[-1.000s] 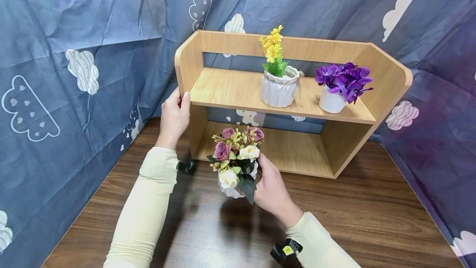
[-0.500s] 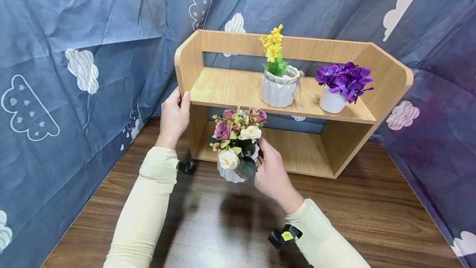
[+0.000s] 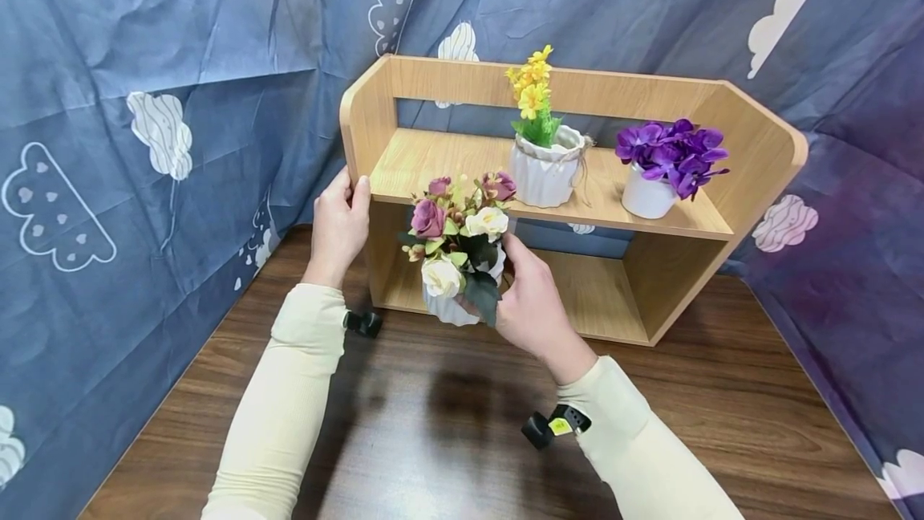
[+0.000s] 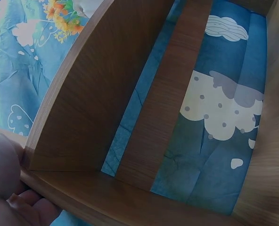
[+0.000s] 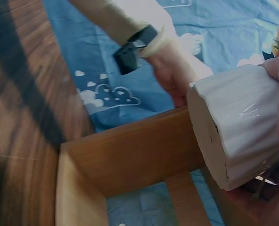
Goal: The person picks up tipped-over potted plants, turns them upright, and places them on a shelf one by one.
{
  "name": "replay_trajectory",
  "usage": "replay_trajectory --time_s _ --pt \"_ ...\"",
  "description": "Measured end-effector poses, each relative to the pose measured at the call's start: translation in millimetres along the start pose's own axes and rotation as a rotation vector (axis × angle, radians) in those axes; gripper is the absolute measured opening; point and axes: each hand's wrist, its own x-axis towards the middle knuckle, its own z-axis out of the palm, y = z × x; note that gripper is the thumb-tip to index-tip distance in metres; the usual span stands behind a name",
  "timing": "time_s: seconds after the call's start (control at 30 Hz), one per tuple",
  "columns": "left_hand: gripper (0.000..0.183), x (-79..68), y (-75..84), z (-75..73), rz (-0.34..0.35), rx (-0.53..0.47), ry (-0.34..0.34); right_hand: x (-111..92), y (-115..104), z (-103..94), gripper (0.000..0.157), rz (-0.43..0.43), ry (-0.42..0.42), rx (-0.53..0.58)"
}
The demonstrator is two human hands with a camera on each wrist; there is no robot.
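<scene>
My right hand (image 3: pixel 535 300) grips a white ribbed flowerpot (image 5: pixel 241 120) by its right side. Mauve and cream artificial roses (image 3: pixel 442 275) with dark leaves fill the pot. In the head view it is lifted above the table, in front of the wooden shelf (image 3: pixel 433 152), and the blooms overlap the edge of the upper board. My left hand (image 3: pixel 338 221) holds the shelf's left side panel, thumb on the front edge and fingers behind it. The left wrist view shows that hand (image 4: pixel 17 188) at the panel's edge.
On the upper board stand a white pot (image 3: pixel 546 175) with yellow flowers and a smaller white pot (image 3: pixel 647 192) with purple flowers, to its right. A dark wooden table (image 3: pixel 404 424) carries the shelf. Blue cloud-patterned cloth (image 3: pixel 238 38) hangs behind and at both sides.
My right hand has raised the pot of roses from low over the table up toward the upper board. The left hand stays on the side panel.
</scene>
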Motion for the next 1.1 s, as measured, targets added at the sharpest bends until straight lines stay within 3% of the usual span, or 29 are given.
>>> replay_trajectory --time_s 0.67,1.1 --pt "0.03 0.2 -0.9 1.1 0.002 -0.004 0.01 52 -26 -1.9 0.061 0.012 0.041 -0.024" --pt "0.032 -0.1 -1.2 1.2 0.009 -0.025 0.007 80 -32 2.1 0.064 0.029 0.039 -0.044"
